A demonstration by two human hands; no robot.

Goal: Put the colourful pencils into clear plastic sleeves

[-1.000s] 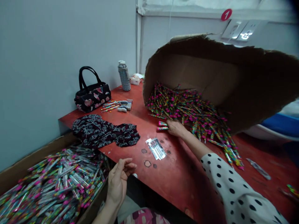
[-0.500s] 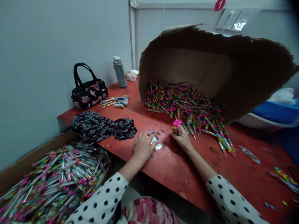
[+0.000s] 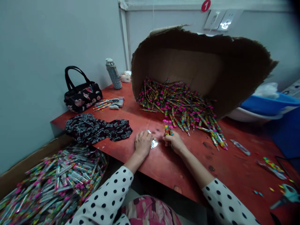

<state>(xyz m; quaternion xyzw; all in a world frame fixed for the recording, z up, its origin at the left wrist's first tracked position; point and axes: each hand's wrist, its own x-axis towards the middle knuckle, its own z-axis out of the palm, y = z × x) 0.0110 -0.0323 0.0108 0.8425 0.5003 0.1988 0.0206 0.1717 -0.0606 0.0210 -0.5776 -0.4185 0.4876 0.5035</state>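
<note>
My right hand point(image 3: 173, 141) is closed round a small bunch of multicoloured pencils point(image 3: 168, 128), held upright with their pink ends on top. To its left, my left hand point(image 3: 142, 143) presses on shiny clear plastic sleeves point(image 3: 154, 143) that lie on the table. Its fingers are bent and close together, and they cover part of the sleeves. Behind my hands, a large cardboard box point(image 3: 201, 62) lies on its side with a heap of the same pencils point(image 3: 173, 97) spilling out of its mouth.
Filled clear packs point(image 3: 70, 168) heap up in a box at lower left. On the red table point(image 3: 159, 168) are a dark patterned cloth point(image 3: 93, 128), a handbag point(image 3: 83, 96), a flask point(image 3: 113, 74) and scissors point(image 3: 288, 194). Blue and white basins point(image 3: 255, 115) stand at right.
The pencils in my right hand have moved slightly left and spread a little apart at the top. My left thumb has drawn in over the sleeves. The whole view has shifted to the right.
</note>
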